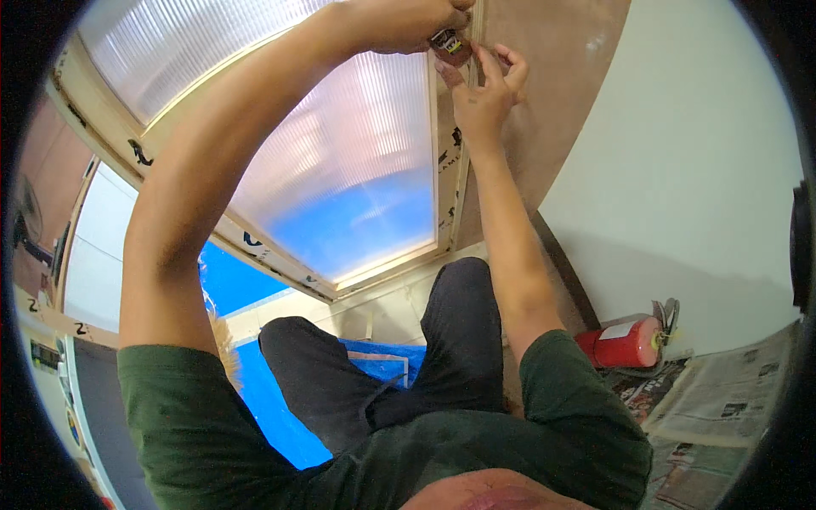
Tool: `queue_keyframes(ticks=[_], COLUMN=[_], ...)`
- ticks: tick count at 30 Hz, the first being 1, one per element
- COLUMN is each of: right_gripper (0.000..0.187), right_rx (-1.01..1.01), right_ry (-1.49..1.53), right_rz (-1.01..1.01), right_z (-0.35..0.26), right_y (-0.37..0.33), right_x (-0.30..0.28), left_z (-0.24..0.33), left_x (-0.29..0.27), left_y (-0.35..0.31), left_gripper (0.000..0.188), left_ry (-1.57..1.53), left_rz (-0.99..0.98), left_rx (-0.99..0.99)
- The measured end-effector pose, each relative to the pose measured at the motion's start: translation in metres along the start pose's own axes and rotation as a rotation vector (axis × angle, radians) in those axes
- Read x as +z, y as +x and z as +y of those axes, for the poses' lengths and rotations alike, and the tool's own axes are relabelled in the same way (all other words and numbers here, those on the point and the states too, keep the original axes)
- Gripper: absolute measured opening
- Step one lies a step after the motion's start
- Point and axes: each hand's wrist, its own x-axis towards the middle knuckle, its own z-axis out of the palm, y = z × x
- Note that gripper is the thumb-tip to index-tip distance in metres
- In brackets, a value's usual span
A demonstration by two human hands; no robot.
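Observation:
At the top of the head view, my left hand [416,25] is closed around a small dark thing [450,47] with a printed white and yellow label and a rounded reddish-brown end. Its exact kind is not clear. From below, my right hand [487,98] reaches up to it, thumb at its lower left and forefinger at its right side; the other fingers are bent. Both hands are at the upright edge of a light wooden frame [448,170], which holds a ribbed translucent panel [340,161]. Part of the left hand runs past the picture's top edge.
A brown board [552,76] and a white wall [680,170] stand to the right. On the floor at right are a red fire extinguisher [625,342] and spread newspapers [722,391]. Blue sheeting [272,408] lies around my bent legs. A fan [30,225] shows at far left.

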Motion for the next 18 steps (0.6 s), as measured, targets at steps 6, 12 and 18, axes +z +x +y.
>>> queue_keyframes(ticks=[6, 12, 18], right_gripper=[0.062, 0.062, 0.064], right_rx=[0.061, 0.092, 0.130], right_ry=[-0.005, -0.078, -0.141], right_rz=[-0.011, -0.080, -0.174], right_z=[0.010, 0.010, 0.025], right_y=[-0.032, -0.062, -0.099], right_x=[-0.002, -0.004, -0.012], left_z=[0.017, 0.032, 0.064], left_x=[0.013, 0.064, 0.097], left_y=[0.015, 0.000, -0.005], left_gripper=[0.015, 0.027, 0.017], left_ry=[0.120, 0.079, 0.008], left_rz=[-0.209, -0.119, -0.103], left_rx=[0.052, 0.129, 0.039])
